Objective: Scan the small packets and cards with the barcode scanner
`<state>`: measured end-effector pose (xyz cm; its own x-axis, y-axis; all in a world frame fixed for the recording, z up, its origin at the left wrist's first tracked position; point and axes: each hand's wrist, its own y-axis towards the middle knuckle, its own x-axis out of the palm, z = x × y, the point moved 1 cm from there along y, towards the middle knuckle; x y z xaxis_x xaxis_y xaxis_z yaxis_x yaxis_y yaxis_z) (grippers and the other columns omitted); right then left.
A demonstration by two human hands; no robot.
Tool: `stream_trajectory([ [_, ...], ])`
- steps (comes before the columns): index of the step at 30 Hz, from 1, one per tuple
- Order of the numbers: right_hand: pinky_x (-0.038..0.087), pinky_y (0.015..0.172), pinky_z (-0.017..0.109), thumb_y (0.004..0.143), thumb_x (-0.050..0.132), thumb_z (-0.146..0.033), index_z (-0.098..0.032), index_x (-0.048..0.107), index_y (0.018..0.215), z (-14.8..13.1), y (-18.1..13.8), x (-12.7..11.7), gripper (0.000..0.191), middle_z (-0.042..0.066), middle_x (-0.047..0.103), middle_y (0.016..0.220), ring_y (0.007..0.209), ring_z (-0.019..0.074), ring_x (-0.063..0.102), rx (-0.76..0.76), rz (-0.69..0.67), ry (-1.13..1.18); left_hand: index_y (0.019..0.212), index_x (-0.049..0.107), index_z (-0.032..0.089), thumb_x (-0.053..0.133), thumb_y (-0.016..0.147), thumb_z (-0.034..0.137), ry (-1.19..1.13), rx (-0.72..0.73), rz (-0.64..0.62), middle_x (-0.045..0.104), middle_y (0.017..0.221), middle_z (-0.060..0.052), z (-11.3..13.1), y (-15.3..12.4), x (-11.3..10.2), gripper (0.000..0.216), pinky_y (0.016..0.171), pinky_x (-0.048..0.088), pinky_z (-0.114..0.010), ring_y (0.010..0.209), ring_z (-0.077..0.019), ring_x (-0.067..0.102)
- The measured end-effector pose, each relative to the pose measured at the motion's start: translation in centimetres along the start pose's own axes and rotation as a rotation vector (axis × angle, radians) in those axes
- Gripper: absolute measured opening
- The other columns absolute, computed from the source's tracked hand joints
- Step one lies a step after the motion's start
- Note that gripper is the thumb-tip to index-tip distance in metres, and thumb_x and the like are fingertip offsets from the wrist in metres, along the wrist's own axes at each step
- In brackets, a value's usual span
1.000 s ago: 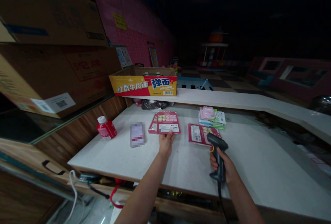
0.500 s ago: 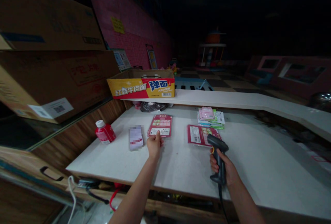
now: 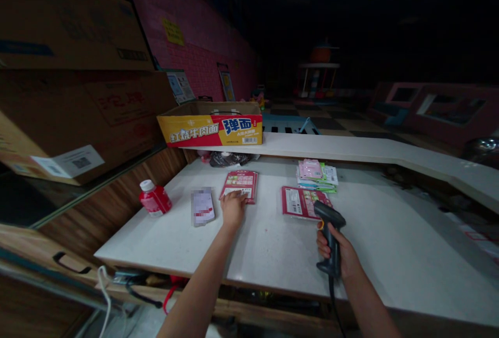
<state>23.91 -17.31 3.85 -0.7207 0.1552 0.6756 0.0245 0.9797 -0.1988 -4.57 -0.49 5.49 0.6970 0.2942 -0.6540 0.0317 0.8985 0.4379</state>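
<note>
One red rectangular packet [image 3: 240,179] lies beyond left hand [image 3: 233,210], fingers atop, long axis away; grip unclear. Right hand [image 3: 346,256] clasps dark-grey plastic scanner [image 3: 332,242].

Two red packet piles [image 3: 242,178], one scanner [image 3: 330,218], one bottle [image 3: 156,200], several sachets [image 3: 312,170], exact number unclear

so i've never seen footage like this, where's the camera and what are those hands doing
No machine here: these are a person's own bare hands. Every picture comes from one camera worn on the head, looking forward and down. The right hand holds a dark scanner; the left hand rests on the near edge of a red pack. Also on the white counter are a second red pack, a pile of sachets, a red bottle and a pixelated item, too blurred to name.
</note>
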Motion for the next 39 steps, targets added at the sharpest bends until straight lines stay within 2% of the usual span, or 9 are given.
stream_trajectory([
  [9, 0.03, 0.036, 0.018, 0.07, 0.077, -0.046, -0.019, 0.061, 0.085, 0.0, 0.1, -0.2, 0.035, -0.006, 0.047, 0.055, 0.039, 0.0063, 0.036, 0.005, 0.014, 0.012, 0.099, 0.076, 0.027, 0.062, 0.082, 0.025, 0.114, 0.077, -0.053, 0.067, 0.117, -0.011, -0.5, -0.2, 0.1, 0.023, 0.106, 0.03, -0.05, 0.115, -0.0327, 0.054],
  [13, 0.031, 0.036, 0.019, 0.071, 0.076, -0.049, -0.02, 0.06, 0.086, 0.0, 0.5, -0.6, 0.036, -0.006, 0.047, 0.055, 0.039, 0.0076, 0.037, 0.009, -0.002, -0.004, 0.101, 0.074, 0.024, 0.059, 0.082, 0.026, 0.057, 0.162, 0.001, 0.065, 0.119, -0.012, 0.8, -0.4, 0.1, 0.024, 0.104, 0.034, -0.047, 0.118, -0.0324, 0.051],
  [15, 0.031, 0.036, 0.019, 0.071, 0.075, -0.049, -0.02, 0.059, 0.086, 0.0, 0.5, -0.5, 0.036, -0.006, 0.047, 0.056, 0.039, 0.0075, 0.037, 0.005, -0.007, -0.003, 0.1, 0.074, 0.023, 0.058, 0.083, 0.025, -0.02, 0.185, -0.029, 0.067, 0.11, -0.012, 2.2, -0.7, 0.8, 0.024, 0.099, 0.039, -0.043, 0.108, -0.03, 0.056],
  [19, 0.03, 0.036, 0.019, 0.069, 0.077, -0.05, -0.02, 0.059, 0.084, -0.2, 0.4, 0.0, 0.039, -0.006, 0.047, 0.054, 0.039, 0.0075, 0.037, -0.005, -0.002, -0.014, 0.091, 0.072, 0.02, 0.06, 0.08, 0.02, -0.254, 0.052, -0.161, 0.07, 0.082, -0.008, 5.8, -0.6, 4.1, 0.017, 0.077, 0.046, -0.033, 0.072, -0.0204, 0.061],
  [22, 0.029, 0.035, 0.019, 0.067, 0.078, -0.051, -0.02, 0.058, 0.084, -0.3, 0.3, 0.4, 0.041, -0.007, 0.046, 0.053, 0.038, 0.0074, 0.037, -0.017, 0.002, -0.013, 0.082, 0.068, 0.019, 0.069, 0.075, 0.024, -0.24, -0.081, -0.21, 0.066, 0.069, -0.005, 8.3, 0.1, 6.7, 0.009, 0.072, 0.044, -0.03, 0.07, -0.0202, 0.062],
  [24, 0.028, 0.035, 0.018, 0.067, 0.078, -0.051, -0.02, 0.058, 0.084, -0.3, 0.2, 0.6, 0.041, -0.007, 0.047, 0.052, 0.037, 0.0069, 0.036, -0.028, 0.008, -0.005, 0.078, 0.063, 0.019, 0.079, 0.065, 0.031, -0.197, -0.171, -0.217, 0.065, 0.068, -0.004, 9.4, 0.7, 7.9, 0.024, 0.071, 0.044, -0.029, 0.074, -0.0216, 0.064],
  [29, 0.028, 0.035, 0.016, 0.067, 0.078, -0.052, -0.019, 0.058, 0.084, -0.2, 0.0, 0.9, 0.042, -0.007, 0.047, 0.052, 0.037, 0.0057, 0.037, -0.046, 0.014, 0.018, 0.066, 0.051, 0.022, 0.092, 0.039, 0.025, -0.189, -0.283, -0.232, 0.066, 0.073, -0.003, 9.5, 2.1, 9.4, 0.049, 0.07, 0.044, -0.027, 0.08, -0.0228, 0.066],
  [35, 0.029, 0.036, 0.016, 0.068, 0.079, -0.049, -0.019, 0.058, 0.086, -0.3, 0.0, 0.9, 0.04, -0.006, 0.05, 0.053, 0.038, 0.0063, 0.039, -0.032, -0.003, 0.054, 0.075, 0.057, 0.02, 0.088, 0.049, 0.02, -0.202, -0.414, -0.33, 0.062, 0.059, 0.0, 8.9, 2.8, 9.3, 0.041, 0.057, 0.045, -0.028, 0.057, -0.0211, 0.064],
  [39, 0.03, 0.036, 0.016, 0.069, 0.079, -0.048, -0.019, 0.058, 0.087, 0.0, 0.2, 0.4, 0.039, -0.007, 0.049, 0.053, 0.038, 0.0059, 0.04, -0.031, -0.02, 0.069, 0.096, 0.06, 0.018, 0.088, 0.053, 0.033, -0.167, -0.433, -0.413, 0.069, 0.073, -0.003, 9.0, 2.6, 9.2, 0.054, 0.052, 0.045, -0.026, 0.056, -0.0197, 0.065],
])
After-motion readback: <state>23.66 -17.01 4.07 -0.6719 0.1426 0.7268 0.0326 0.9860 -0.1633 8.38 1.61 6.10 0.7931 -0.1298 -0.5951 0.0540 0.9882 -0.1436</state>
